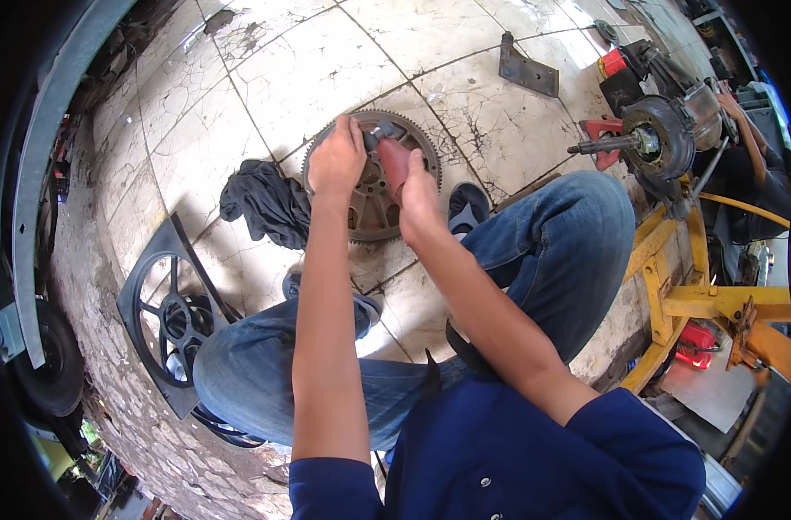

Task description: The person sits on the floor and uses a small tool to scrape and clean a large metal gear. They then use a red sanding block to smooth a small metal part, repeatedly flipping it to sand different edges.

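Note:
A round metal flywheel point(376, 227) with a toothed rim lies flat on the tiled floor between my feet. My right hand point(420, 198) is closed on a reddish-brown sheet point(394, 162), which looks like sandpaper, over the flywheel's upper half. Over the left part of the same wheel, my left hand point(337, 160) has its fingers curled together. What they grip, if anything, is hidden. A small grey-black piece point(374, 137) shows between the two hands; its kind is unclear. Bunched black cloth point(265, 204) lies just left of the flywheel.
A black fan shroud point(144, 276) with a fan leans by my left knee. Farther right lies an angled metal bracket point(527, 71). A yellow stand point(716, 302) bears a greasy gearbox-like assembly point(655, 130) with a protruding shaft. Another person's arm point(742, 113) reaches toward it.

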The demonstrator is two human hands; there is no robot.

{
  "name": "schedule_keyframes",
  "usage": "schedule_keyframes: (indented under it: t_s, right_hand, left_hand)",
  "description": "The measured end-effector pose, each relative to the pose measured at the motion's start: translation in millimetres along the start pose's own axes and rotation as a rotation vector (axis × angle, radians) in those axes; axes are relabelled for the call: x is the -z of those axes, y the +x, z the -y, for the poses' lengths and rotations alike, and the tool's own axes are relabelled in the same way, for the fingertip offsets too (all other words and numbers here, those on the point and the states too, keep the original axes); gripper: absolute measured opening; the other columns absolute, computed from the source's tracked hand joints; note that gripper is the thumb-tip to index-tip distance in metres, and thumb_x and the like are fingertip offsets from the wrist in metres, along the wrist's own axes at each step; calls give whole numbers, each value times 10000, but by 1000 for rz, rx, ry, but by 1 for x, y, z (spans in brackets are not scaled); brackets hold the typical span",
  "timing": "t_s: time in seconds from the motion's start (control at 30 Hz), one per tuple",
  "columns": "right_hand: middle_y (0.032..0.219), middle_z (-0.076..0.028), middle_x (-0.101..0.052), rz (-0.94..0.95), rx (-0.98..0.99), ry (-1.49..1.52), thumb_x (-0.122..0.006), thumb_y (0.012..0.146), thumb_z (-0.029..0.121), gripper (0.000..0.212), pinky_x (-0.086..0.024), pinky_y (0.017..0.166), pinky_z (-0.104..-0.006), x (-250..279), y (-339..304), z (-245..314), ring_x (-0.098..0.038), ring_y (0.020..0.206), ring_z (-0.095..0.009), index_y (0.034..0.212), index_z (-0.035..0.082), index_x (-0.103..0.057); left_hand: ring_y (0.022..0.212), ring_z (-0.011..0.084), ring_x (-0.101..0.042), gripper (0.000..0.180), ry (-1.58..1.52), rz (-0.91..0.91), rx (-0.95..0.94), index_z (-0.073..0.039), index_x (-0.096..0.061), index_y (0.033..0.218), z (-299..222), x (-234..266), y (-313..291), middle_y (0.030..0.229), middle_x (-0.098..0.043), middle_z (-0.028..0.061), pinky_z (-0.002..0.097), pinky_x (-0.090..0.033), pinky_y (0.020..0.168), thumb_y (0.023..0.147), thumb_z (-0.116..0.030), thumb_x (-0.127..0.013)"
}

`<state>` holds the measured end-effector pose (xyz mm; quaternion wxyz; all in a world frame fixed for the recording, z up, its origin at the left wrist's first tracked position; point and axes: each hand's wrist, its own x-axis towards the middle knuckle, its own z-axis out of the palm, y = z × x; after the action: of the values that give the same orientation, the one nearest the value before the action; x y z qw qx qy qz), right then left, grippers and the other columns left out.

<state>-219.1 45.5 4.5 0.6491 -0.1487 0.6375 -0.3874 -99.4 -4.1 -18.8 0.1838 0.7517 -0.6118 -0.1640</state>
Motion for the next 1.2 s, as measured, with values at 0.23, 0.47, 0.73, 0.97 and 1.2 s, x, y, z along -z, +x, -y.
schedule_keyframes:
  t_s: [0.23, 0.47, 0.73, 0.97, 1.2]
  right_hand:
    - [1349, -112, -499, -98, 289, 257, -358, 1013, 493, 610, -370, 1072, -411, 16, -20, 76, -461, 1256, -210, 1375, 5, -417]
    - [1215, -154, -567, 41, 563, -301, -375, 991, 523, 640, -431, 942, -403, 21, -49, 174, -517, 1141, -221, 1291, -24, -516]
    - [951, -196, -664, 173, 651, -1210, -344, 1004, 517, 645, -493, 814, -434, 19, -48, 190, -639, 971, -291, 1074, -59, -628]
    - [779, -193, -658, 195, 1037, -1475, -330, 1023, 449, 588, -509, 758, -435, 21, -24, 182, -652, 784, -347, 912, -12, -679]
    - [858, -187, -697, 249, 1016, -1505, -316, 1023, 443, 596, -543, 783, -449, 16, -43, 185, -686, 846, -331, 894, 10, -703]
  left_hand:
    - [917, 376, -658, 489, 55, 112, -39, -107, -588, 1132, -4, 10, 1, 940, -694, 181, 481, -517, 810, 994, -502, -336]
    - [985, 308, -663, 701, 109, 213, -287, -127, -596, 1187, -7, 8, -7, 978, -704, 135, 420, -522, 851, 762, -684, -620]
    - [924, 345, -669, 574, -124, 296, -50, -17, -628, 1119, 14, 5, -6, 946, -694, 209, 421, -511, 822, 718, -401, -775]
    - [871, 313, -674, 533, -268, 38, 252, 41, -665, 1030, 36, 8, -8, 911, -693, 208, 393, -514, 790, 714, -376, -767]
    - [826, 273, -676, 496, -1007, -108, 684, 147, -543, 1078, 47, 3, -7, 993, -655, 201, 427, -566, 730, 810, -210, -759]
